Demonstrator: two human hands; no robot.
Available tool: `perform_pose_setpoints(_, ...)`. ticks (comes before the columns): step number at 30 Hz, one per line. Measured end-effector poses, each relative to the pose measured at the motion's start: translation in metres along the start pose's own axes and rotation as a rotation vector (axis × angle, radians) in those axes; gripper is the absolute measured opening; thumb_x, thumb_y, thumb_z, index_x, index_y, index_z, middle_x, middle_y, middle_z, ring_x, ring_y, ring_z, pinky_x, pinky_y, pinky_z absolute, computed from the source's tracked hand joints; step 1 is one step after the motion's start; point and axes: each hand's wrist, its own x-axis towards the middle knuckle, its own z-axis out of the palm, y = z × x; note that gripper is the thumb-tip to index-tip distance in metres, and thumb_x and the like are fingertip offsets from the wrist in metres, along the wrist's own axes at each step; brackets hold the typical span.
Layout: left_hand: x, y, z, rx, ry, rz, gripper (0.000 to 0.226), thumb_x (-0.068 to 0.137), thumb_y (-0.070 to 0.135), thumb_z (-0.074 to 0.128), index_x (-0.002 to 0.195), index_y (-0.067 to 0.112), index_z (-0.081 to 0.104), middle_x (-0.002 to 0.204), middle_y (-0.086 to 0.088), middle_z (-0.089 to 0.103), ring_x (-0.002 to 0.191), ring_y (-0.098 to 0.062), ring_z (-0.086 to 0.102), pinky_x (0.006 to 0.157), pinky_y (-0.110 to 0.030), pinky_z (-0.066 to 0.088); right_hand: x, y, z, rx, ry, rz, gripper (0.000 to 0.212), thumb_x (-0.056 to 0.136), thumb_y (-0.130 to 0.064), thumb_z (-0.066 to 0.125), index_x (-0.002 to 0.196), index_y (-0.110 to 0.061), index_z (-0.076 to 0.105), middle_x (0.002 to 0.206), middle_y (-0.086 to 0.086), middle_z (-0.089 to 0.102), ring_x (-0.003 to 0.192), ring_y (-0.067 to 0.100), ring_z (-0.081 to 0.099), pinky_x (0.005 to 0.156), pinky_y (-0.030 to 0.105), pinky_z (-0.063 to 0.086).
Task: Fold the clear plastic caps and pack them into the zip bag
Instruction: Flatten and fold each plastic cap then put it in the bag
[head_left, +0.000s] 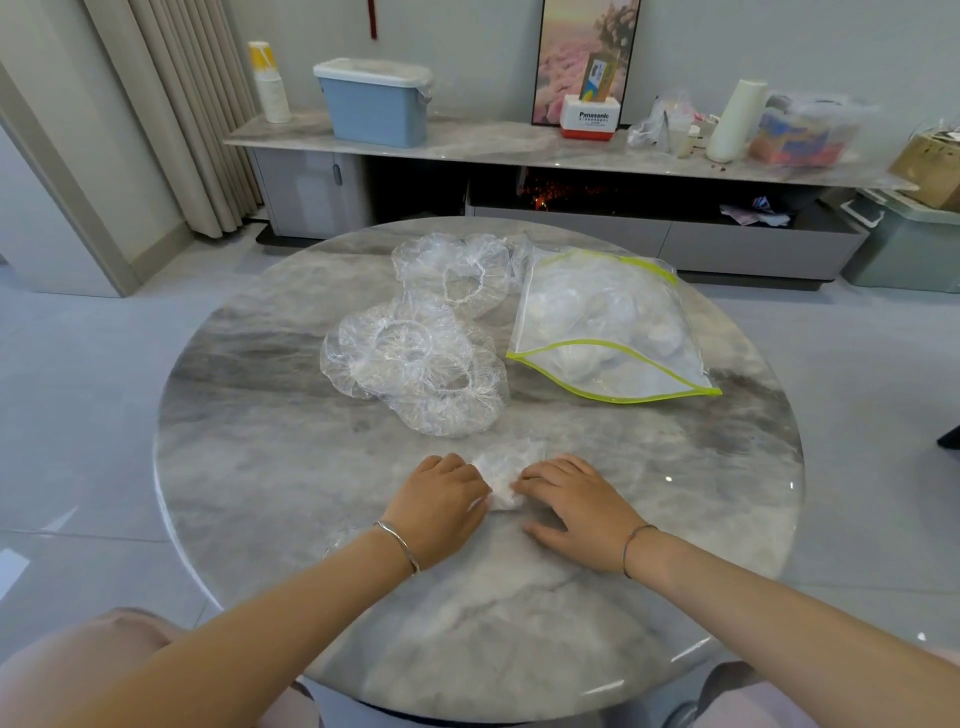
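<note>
Head view, one moment, contents of a round grey marbled surface; 6 o'clock is the edge nearest the person.

1. Folded cap: a small, crumpled, whitish bundle of clear plastic, lying on the surface toward 6 o'clock from its centre, between the two hands.
2. Left hand: knuckles up, fingers curled down onto the left end of the folded cap and gripping it; fingertips hidden. Silver bangle on the wrist.
3. Right hand: laid flat, fingers nearly straight, tips touching the right end of the folded cap, thumb spread toward 6 o'clock and holding nothing. Thin band on the wrist.
4. Loose caps: several clear elastic-edged caps, unfolded and overlapping, near the centre toward 10 o'clock.
5. Far cap: one more unfolded clear cap at 12 o'clock, touching the loose caps and lying just beside the zip bag.
6. Zip bag: clear, lime-green trim, at 2 o'clock, lying flat, mouth gaping toward 6 o'clock; pale folded bundles show inside, number unclear.

Beyond the surface at 12 o'clock, a long low sideboard carries:
- stack of paper cups, at its 9 o'clock end;
- blue lidded bin;
- red-and-white box marked Panasonic;
- white roll, upright.

Beige curtain hangs at 10 o'clock.
</note>
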Motion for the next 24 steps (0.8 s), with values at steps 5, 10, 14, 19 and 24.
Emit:
perform_pose_setpoints(5, 0.003, 0.001, -0.012, -0.312, -0.086, -0.237, 0.054, 0.088, 0.05, 0.021, 0.066, 0.013, 0.055, 0.06, -0.008, 0.056, 0.066, -0.026, 0.052, 0.061, -0.03, 0.032, 0.004, -0.004, -0.003, 0.36, 0.049, 0.279, 0.003, 0.086, -0.024, 0.063, 0.083, -0.022, 0.064, 0.08, -0.006, 0.06, 0.077, 0.01, 0.053, 0.077, 0.025, 0.038)
perform_pose_setpoints(10, 0.002, 0.006, -0.019, -0.392, -0.042, -0.44, 0.03, 0.099, 0.037, 0.036, 0.087, 0.018, 0.057, 0.068, 0.002, 0.057, 0.071, -0.024, 0.057, 0.064, -0.03, 0.037, 0.003, -0.004, -0.001, 0.78, 0.073, 0.486, 0.015, 0.086, -0.016, 0.067, 0.08, -0.004, 0.06, 0.068, -0.001, 0.058, 0.061, 0.002, 0.05, 0.06, 0.013, 0.039)
perform_pose_setpoints(14, 0.002, 0.009, -0.021, -0.149, 0.031, -0.048, 0.047, 0.096, 0.042, 0.032, 0.127, 0.015, 0.054, 0.125, -0.002, 0.058, 0.115, -0.02, 0.05, 0.097, -0.032, 0.035, 0.004, -0.005, 0.001, 0.834, 0.078, 0.537, 0.014, 0.084, -0.013, 0.069, 0.081, -0.017, 0.056, 0.06, -0.005, 0.052, 0.05, -0.003, 0.042, 0.056, 0.012, 0.035)
perform_pose_setpoints(19, -0.015, 0.016, 0.0, 0.028, -0.292, 0.002, 0.069, 0.098, 0.053, 0.008, 0.138, 0.011, 0.045, 0.143, -0.005, 0.045, 0.13, -0.022, 0.046, 0.11, -0.038, 0.022, 0.001, -0.01, 0.001, 0.472, 0.218, 0.499, 0.024, 0.085, -0.023, 0.065, 0.106, -0.022, 0.056, 0.105, -0.003, 0.055, 0.083, 0.009, 0.054, 0.079, 0.018, 0.042)
perform_pose_setpoints(24, -0.023, 0.016, 0.011, -0.068, -0.389, -0.059, 0.094, 0.078, 0.071, -0.018, 0.15, 0.013, 0.003, 0.156, 0.0, -0.001, 0.145, -0.019, -0.001, 0.113, -0.034, -0.013, -0.01, -0.023, 0.012, -0.094, 0.164, 0.131, 0.051, 0.096, -0.04, 0.033, 0.139, -0.013, 0.043, 0.149, 0.001, 0.036, 0.137, 0.015, 0.024, 0.112, 0.03, 0.015)
